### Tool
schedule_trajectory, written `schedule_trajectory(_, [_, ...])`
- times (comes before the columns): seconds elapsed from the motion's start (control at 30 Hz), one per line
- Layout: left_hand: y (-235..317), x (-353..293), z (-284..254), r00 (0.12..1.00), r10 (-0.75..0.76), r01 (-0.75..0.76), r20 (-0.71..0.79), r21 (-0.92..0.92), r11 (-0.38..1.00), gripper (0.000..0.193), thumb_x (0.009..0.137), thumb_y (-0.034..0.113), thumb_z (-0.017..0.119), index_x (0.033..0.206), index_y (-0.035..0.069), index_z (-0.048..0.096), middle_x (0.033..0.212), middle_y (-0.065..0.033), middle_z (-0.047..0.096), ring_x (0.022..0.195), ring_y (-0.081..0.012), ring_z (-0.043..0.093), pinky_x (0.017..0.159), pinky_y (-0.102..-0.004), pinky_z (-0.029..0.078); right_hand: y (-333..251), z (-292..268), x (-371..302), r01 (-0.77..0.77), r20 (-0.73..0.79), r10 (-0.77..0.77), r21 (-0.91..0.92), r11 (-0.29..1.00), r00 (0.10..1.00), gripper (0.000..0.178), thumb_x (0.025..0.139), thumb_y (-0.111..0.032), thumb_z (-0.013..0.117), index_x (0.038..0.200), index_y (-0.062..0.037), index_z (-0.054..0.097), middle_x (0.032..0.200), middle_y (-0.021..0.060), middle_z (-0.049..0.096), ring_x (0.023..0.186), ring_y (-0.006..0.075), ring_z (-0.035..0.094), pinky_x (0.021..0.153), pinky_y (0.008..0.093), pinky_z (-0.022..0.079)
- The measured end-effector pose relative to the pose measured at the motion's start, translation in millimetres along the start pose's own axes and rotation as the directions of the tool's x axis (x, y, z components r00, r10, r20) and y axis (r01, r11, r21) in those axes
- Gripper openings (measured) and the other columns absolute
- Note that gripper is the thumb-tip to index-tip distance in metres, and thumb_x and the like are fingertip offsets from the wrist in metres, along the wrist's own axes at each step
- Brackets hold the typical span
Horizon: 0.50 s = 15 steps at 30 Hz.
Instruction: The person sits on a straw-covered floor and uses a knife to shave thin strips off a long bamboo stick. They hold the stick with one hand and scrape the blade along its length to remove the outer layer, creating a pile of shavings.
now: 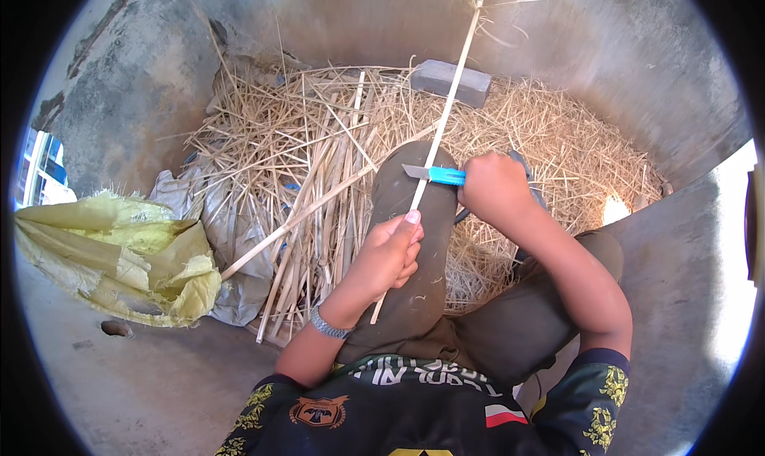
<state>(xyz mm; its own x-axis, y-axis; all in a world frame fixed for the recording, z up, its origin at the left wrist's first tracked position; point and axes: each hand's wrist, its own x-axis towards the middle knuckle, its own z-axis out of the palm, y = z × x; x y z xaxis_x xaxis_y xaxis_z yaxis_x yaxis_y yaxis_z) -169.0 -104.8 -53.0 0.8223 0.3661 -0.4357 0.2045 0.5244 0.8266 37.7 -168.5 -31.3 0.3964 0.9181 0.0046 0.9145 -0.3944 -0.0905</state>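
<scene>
Head view: right hand (496, 186) clenches knife (434, 174); left hand (388, 253) grips strip (446, 109), top cut off, maybe bamboo.

A single head-worn fisheye view looks steeply down, close over the person's lap and the straw-strewn concrete floor (143, 376).

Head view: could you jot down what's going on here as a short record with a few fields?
Setting: a person sits on a concrete floor, legs stretched out over a heap of straw-like shavings.
Left hand: grips a long thin bamboo strip against the knee.
Right hand: holds a blue-handled knife, blade laid across the strip.
Nearby: split strips piled at the person's left, a grey stone block beyond the knee, a crumpled yellow sack at far left.
</scene>
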Motion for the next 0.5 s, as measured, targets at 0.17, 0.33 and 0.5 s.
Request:
schedule_trajectory(0.17, [4,1,3,0.999,-0.035,0.034,-0.037,-0.030,0.999,0.038,0.108,0.043,0.040,0.082,0.015,0.041,0.055,0.0067,0.026,0.040,-0.0026,0.019,0.035,-0.0219,0.013,12,8,20,-0.120,-0.065,0.123,0.039,0.992,0.990,0.016,0.080,-0.015,0.064,0.082,-0.0021,0.073,0.079,0.0180,0.071,0.076,0.0346,0.073,0.067,0.0436,0.058])
schedule_trajectory(0.33, [7,2,4,0.999,-0.026,0.026,-0.040,-0.012,1.000,0.038,0.108,0.042,0.041,0.082,0.014,0.042,0.055,0.0065,0.027,0.040,-0.0029,0.020,0.035,-0.0224,0.014,18,-2,40,-0.161,-0.018,0.163,0.079,0.984,0.986,0.018,0.082,-0.016,0.062,0.088,-0.0027,0.074,0.085,0.0172,0.072,0.082,0.0350,0.073,0.073,0.0448,0.058])
schedule_trajectory(0.5, [1,-9,7,0.997,-0.066,0.068,-0.028,0.065,0.996,0.039,0.108,0.043,0.040,0.082,0.014,0.042,0.055,0.0065,0.028,0.040,-0.0036,0.021,0.036,-0.0233,0.015,64,-9,69,-0.325,-0.101,0.345,0.171,0.930,0.933,0.022,0.084,-0.018,0.062,0.094,-0.0033,0.075,0.091,0.0174,0.073,0.083,0.0345,0.073,0.074,0.0442,0.058])
